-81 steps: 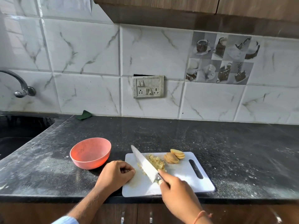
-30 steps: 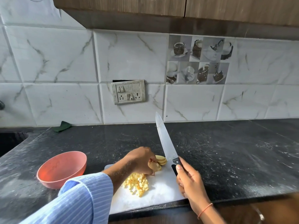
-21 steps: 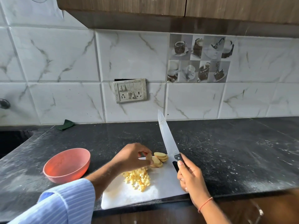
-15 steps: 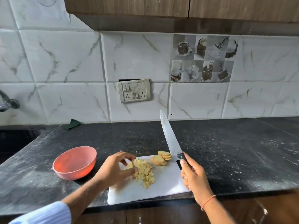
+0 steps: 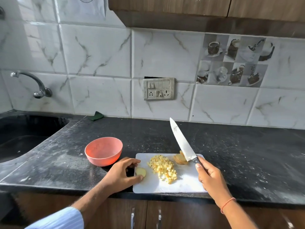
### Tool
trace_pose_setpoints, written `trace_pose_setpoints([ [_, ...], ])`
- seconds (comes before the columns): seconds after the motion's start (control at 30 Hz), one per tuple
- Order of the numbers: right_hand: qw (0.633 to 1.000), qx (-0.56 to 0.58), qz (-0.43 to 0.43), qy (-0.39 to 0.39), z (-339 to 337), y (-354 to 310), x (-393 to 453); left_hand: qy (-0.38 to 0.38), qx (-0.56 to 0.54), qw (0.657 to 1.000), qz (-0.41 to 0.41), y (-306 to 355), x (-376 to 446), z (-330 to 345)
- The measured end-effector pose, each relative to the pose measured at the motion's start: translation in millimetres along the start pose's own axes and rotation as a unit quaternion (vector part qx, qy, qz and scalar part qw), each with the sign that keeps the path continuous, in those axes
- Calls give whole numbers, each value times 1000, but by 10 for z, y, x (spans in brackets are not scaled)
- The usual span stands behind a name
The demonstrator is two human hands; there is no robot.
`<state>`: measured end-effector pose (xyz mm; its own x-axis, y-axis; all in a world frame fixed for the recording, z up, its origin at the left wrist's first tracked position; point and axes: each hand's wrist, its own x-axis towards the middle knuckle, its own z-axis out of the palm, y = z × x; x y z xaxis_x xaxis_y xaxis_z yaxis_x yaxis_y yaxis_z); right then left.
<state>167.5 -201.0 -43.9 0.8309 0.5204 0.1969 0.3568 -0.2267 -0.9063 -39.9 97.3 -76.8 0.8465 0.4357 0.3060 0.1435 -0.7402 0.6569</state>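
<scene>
On the dark surface (image 5: pixel 247 154), the left hand (image 5: pixel 123 173) pinches a potato slice (image 5: pixel 140 172); the right hand (image 5: pixel 209 177) grips the knife (image 5: pixel 183 142). Chopping too fast could cut the left hand.

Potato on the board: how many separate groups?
3: a single slice held by the left hand at the board's left edge; a diced heap mid-board; stacked slices far right, partly behind the knife.

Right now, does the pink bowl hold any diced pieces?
No, the pink bowl is bare inside; the diced pieces lie heaped on the white cutting board.
</scene>
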Motion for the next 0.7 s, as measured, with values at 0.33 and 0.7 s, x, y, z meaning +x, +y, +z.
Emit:
trace_pose_setpoints([
  [0.33, 966, -237, -15, -106, 652, -599, -505, 14, 16, 1000, -7, -29, 44, 61],
  [0.7, 891, -441, -48, -97, 896, -728, -711, 31, 26, 999, -31, -11, 86, 112],
])
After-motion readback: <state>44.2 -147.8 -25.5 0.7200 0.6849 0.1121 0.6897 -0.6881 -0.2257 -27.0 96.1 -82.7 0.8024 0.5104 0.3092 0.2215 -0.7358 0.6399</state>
